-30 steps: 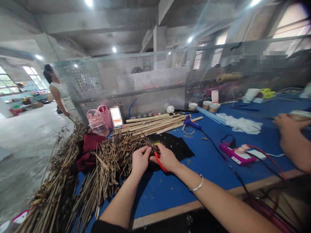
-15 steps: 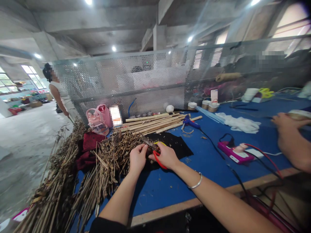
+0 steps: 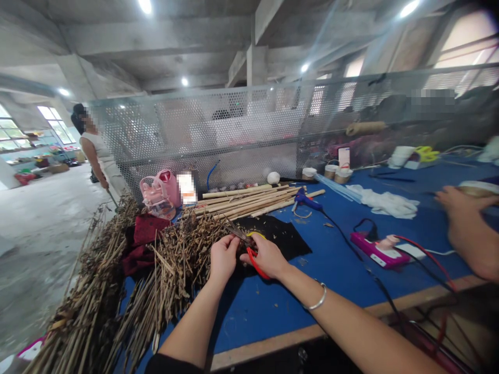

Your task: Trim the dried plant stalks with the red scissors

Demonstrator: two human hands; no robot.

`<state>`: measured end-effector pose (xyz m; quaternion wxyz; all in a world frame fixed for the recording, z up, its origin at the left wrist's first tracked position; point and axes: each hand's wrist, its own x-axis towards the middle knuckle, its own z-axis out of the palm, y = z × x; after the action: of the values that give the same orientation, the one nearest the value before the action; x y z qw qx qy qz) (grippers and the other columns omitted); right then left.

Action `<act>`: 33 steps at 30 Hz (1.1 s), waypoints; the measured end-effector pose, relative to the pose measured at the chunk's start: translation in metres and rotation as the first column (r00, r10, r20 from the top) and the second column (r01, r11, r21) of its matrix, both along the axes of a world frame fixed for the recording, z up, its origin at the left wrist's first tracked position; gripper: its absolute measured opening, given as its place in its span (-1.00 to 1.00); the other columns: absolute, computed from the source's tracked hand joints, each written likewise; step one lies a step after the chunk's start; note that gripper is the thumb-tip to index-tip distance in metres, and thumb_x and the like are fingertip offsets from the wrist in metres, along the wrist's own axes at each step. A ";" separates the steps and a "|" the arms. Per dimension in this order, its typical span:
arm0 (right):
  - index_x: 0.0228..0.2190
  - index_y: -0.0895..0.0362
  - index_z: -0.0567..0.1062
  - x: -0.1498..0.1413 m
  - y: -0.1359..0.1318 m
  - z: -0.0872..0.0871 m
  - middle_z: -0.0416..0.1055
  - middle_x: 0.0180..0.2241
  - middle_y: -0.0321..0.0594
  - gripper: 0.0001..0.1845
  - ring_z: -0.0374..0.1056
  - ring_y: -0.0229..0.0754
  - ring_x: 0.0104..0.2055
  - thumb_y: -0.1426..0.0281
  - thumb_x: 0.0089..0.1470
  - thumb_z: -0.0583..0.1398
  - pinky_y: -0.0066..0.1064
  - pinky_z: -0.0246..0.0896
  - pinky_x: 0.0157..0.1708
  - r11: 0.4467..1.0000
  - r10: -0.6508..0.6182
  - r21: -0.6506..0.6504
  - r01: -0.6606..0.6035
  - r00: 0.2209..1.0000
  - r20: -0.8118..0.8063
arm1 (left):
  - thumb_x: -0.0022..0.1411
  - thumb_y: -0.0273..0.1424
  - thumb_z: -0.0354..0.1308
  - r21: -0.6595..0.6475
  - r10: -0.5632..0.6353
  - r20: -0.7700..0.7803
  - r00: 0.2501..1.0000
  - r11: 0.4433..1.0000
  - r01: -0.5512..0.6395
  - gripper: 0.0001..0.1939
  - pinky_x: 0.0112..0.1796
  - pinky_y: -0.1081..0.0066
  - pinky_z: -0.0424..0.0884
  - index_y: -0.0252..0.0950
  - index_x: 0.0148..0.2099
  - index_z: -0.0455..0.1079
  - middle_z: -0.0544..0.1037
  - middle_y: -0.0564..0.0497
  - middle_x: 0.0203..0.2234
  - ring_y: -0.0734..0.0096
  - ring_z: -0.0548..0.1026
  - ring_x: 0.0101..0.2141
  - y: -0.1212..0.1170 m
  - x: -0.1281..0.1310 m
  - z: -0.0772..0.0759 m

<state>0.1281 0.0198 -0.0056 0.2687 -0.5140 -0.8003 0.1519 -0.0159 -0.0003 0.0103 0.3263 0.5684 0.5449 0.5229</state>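
My right hand point(image 3: 267, 257) is wrapped round the handles of a pair of scissors point(image 3: 256, 266), red on one side and yellow on the other. The scissor blades reach up and left, close to the fingers of my left hand point(image 3: 225, 257). That hand is closed in a pinch; whatever is between its fingertips is too small to make out. A heap of dried plant stalks point(image 3: 187, 244) lies just left of my left hand. Beneath and beyond both hands is a black cloth point(image 3: 290, 239) with small bits scattered on it.
Pale sticks point(image 3: 249, 200) lie at the back beside a blue glue gun point(image 3: 307, 200). To the right are a purple power strip point(image 3: 380, 252) with cables, white gloves point(image 3: 393, 201), and another person's hand point(image 3: 456, 205). A pink bottle point(image 3: 158, 192) stands back left; another person point(image 3: 99, 150) stands beyond.
The view has shifted slightly. Both hands remain close together with the scissors at nearly the same spot; no clear change in grip shows.
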 end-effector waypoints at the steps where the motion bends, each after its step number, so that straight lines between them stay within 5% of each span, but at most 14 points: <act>1: -0.35 0.12 0.27 0.000 0.000 -0.001 0.33 -0.43 -0.28 -0.62 0.25 -0.26 -0.43 0.14 -0.14 0.20 -0.48 0.01 -0.47 1.000 0.000 -0.009 -0.001 1.000 -0.008 | 0.10 -0.27 -0.01 0.002 0.001 -0.007 1.000 1.000 -0.001 -0.70 -0.41 0.49 0.27 -0.36 -0.34 0.47 0.53 0.01 -0.50 0.42 0.41 -0.48 0.000 0.000 0.000; 13: -0.35 0.10 0.29 0.002 0.003 0.000 0.34 -0.44 -0.29 -0.61 0.25 -0.27 -0.45 0.12 -0.17 0.21 -0.50 -0.03 -0.49 1.000 -0.028 0.006 0.028 1.000 0.007 | 0.08 -0.22 0.02 0.006 0.069 0.029 0.997 0.998 -0.070 -0.68 -0.43 0.48 0.27 -0.36 -0.33 0.47 0.53 -0.01 -0.50 0.43 0.40 -0.49 0.004 -0.004 -0.005; 21: -0.36 0.11 0.27 0.005 0.003 0.001 0.32 -0.47 -0.30 -0.63 0.22 -0.29 -0.48 0.13 -0.13 0.19 -0.51 -0.04 -0.51 0.998 0.060 -0.021 -0.060 0.998 -0.017 | 0.07 -0.26 0.06 0.049 0.038 0.036 0.999 0.998 -0.040 -0.72 -0.35 0.49 0.27 -0.35 -0.35 0.49 0.53 0.00 -0.48 0.42 0.42 -0.43 0.005 -0.007 -0.001; 28: -0.37 0.10 0.27 0.007 0.006 -0.002 0.34 -0.50 -0.32 -0.69 0.23 -0.30 -0.50 0.13 -0.06 0.13 -0.52 -0.08 -0.54 0.998 0.049 -0.031 -0.051 0.997 -0.066 | 0.00 -0.24 0.14 -0.089 0.001 0.397 0.918 0.995 0.038 -0.66 -0.40 0.48 0.31 -0.37 -0.21 0.43 0.53 -0.06 -0.40 0.47 0.43 -0.45 0.009 0.001 -0.006; 33: -0.34 0.11 0.28 0.006 0.006 -0.003 0.34 -0.48 -0.31 -0.67 0.25 -0.28 -0.48 0.14 -0.07 0.14 -0.52 -0.05 -0.52 0.998 0.041 -0.038 -0.043 0.998 -0.053 | 0.00 -0.24 0.14 -0.067 -0.001 0.335 0.942 0.997 0.025 -0.69 -0.46 0.52 0.29 -0.40 -0.31 0.44 0.50 -0.04 -0.51 0.51 0.39 -0.52 0.007 0.002 -0.005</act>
<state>0.1338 0.0260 -0.0082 0.2760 -0.4981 -0.8006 0.1866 -0.0140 0.0064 0.0057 0.4375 0.4630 0.4958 0.5903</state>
